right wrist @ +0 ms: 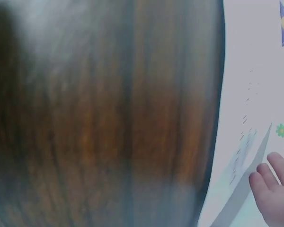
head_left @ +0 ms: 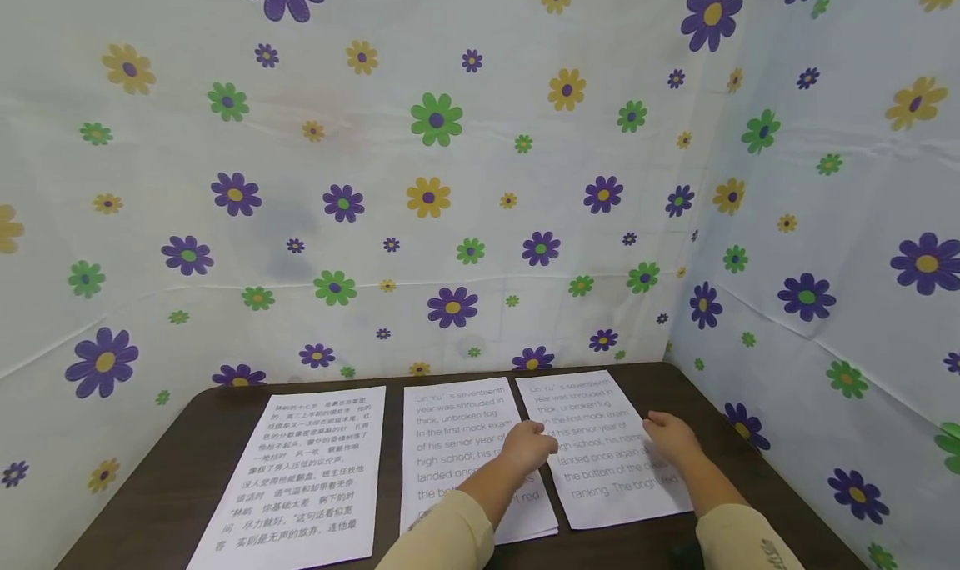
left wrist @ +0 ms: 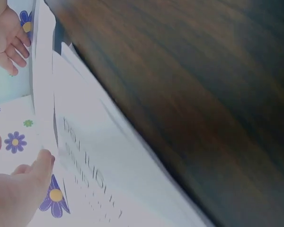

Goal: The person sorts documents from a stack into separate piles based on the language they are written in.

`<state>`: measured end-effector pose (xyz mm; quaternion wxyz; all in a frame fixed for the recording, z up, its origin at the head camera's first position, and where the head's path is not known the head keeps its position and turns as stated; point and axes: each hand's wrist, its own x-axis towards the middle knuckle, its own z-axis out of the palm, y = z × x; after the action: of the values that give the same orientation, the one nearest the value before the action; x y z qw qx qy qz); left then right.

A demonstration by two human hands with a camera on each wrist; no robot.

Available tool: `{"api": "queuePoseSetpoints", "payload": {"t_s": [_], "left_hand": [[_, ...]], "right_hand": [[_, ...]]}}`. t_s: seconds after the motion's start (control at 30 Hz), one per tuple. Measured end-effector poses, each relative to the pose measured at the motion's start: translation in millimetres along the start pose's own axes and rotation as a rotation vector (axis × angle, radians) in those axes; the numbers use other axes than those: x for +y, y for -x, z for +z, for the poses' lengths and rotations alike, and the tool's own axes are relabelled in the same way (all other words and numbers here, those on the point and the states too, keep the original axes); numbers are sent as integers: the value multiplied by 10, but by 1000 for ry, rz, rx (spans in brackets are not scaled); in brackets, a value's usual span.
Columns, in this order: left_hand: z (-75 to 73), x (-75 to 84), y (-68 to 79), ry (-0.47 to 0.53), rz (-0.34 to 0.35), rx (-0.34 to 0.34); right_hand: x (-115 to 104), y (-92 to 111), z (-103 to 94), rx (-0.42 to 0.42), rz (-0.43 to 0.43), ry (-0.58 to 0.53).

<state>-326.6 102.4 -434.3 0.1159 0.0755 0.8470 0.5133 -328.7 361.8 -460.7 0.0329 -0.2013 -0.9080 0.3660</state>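
My left hand point(head_left: 528, 443) is over the middle printed sheet point(head_left: 457, 403), its fingertips close to the left edge of the right-hand printed sheet point(head_left: 592, 478). Thumb and fingers stand apart in the left wrist view, where the hand point(left wrist: 19, 194) shows low at the left. My right hand point(head_left: 672, 443) is at the right edge of that same sheet, fingertips right at the paper. Its fingers look straight and slightly spread in the left wrist view, palm point(left wrist: 7, 35) showing. Both sheets carry large English text, partly hidden by the hands and forearms.
A third sheet point(head_left: 300, 470) with Chinese text lies on the left of the dark wooden table point(head_left: 150, 478). Flower-patterned white cloth point(head_left: 375, 145) hangs behind the table and along its right side. Under the middle sheet, another page edge peeks out at the bottom right corner.
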Motion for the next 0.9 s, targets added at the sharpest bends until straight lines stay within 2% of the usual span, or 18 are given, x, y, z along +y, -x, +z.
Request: {"api": "queuePoseSetpoints", "payload": {"t_s": [0.17, 0.37, 0.47, 0.6, 0.77, 0.9], "left_hand": [[-139, -46, 5, 19, 51, -43], [-360, -193, -30, 18, 60, -36], [-586, -257, 7, 41, 49, -28], [-992, -368, 110, 68, 48, -13], [-1440, -640, 258, 48, 41, 24], [-1670, -871, 418, 30, 16, 45]], "right_hand": [[-146, 18, 72, -9, -17, -41], [-436, 133, 267, -71, -81, -80], [-597, 218, 427, -113, -105, -108], [-753, 318, 656, -155, -116, -163], [-890, 484, 872, -200, -136, -139], [-967, 646, 961, -234, -163, -103]]}}
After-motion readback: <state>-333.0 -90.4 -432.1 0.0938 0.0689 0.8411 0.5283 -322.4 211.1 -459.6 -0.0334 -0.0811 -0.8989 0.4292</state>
